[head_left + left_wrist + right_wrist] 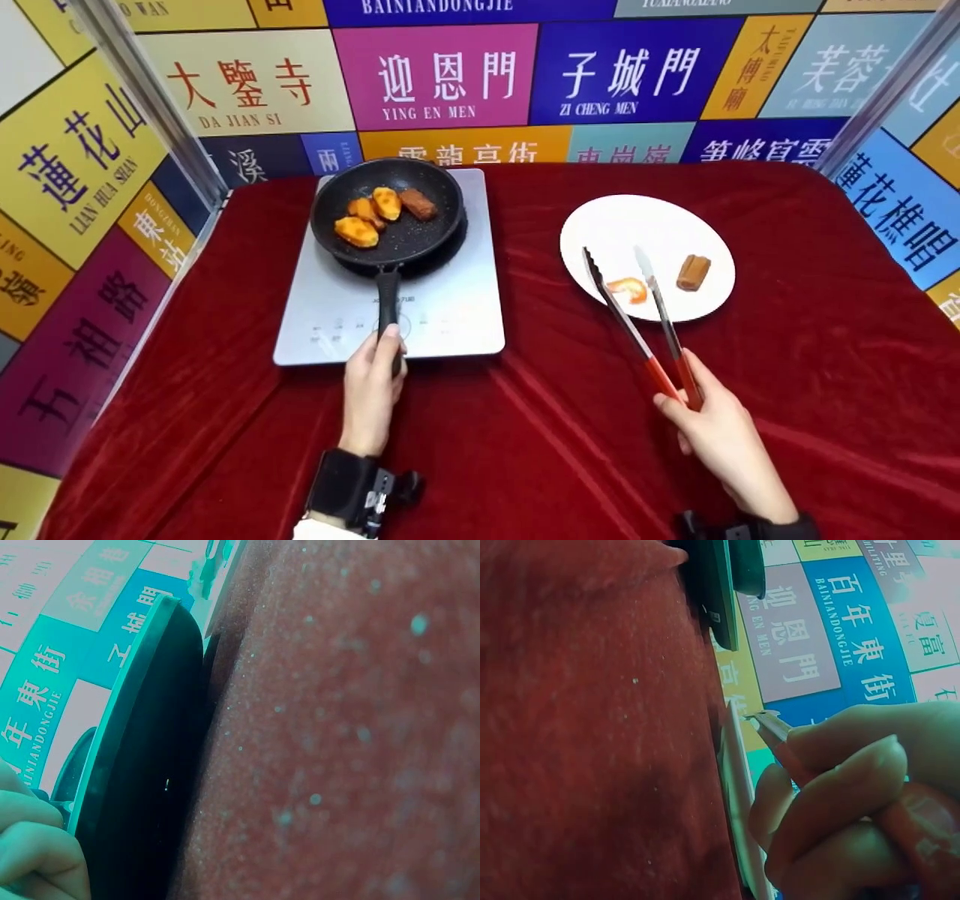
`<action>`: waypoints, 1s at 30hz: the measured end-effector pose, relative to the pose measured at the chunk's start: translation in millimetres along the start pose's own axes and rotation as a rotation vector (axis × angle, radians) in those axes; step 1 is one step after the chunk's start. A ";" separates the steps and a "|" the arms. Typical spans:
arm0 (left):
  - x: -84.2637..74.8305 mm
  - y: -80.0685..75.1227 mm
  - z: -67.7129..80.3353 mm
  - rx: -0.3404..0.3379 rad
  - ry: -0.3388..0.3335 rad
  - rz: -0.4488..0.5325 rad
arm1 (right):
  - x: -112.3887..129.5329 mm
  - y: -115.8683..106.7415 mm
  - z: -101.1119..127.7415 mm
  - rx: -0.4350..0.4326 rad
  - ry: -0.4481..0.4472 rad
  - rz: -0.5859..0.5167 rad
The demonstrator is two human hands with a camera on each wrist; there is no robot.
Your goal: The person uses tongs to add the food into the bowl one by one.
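My left hand [375, 382] grips the handle of a black frying pan [420, 240], which sits on a silver induction cooktop [465, 315]. In the pan lie several yellow-orange browned food pieces [356, 232] and one brown block-shaped piece [418, 204]. With my right hand [716, 424] I hold metal tongs [660, 307] by their red grips. Their two arms are spread over a white plate [637, 214], one on either side of a shrimp [628, 290]. To the right of the tongs, a brown ridged food piece [694, 272] rests on the same plate.
A dark red velvet cloth [525, 420] covers the table and has some folds. Behind it stands a wall of colourful panels [435, 75] with Chinese lettering. Metal posts [161, 112] rise at the back corners.
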State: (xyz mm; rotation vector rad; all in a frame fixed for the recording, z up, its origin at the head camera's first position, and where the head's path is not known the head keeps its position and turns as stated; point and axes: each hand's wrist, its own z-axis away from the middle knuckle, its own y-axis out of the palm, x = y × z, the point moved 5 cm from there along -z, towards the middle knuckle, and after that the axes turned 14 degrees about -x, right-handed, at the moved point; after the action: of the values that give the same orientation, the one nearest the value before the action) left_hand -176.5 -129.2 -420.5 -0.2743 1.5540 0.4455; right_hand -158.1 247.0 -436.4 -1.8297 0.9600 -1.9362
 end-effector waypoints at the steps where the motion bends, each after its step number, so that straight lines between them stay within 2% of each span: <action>1: 0.2 -0.4 0.0 -0.001 -0.001 0.003 | -0.7 -0.2 -0.4 0.001 0.004 0.003; 10: 1.4 -0.9 -0.6 0.004 0.003 0.003 | -4.8 -1.4 -1.4 0.015 0.022 0.033; 18: -0.2 0.6 -0.4 0.005 0.010 0.000 | -4.5 -8.9 0.4 0.039 0.036 0.006; 30: 0.4 -0.1 0.2 -0.003 -0.003 0.009 | 2.0 -21.1 -5.2 0.110 -0.008 0.080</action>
State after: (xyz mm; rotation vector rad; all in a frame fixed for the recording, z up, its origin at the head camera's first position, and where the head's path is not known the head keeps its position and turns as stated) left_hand -176.3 -129.2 -421.0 -0.2686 1.5526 0.4550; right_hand -158.8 262.4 -421.0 -1.7111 0.8909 -1.8934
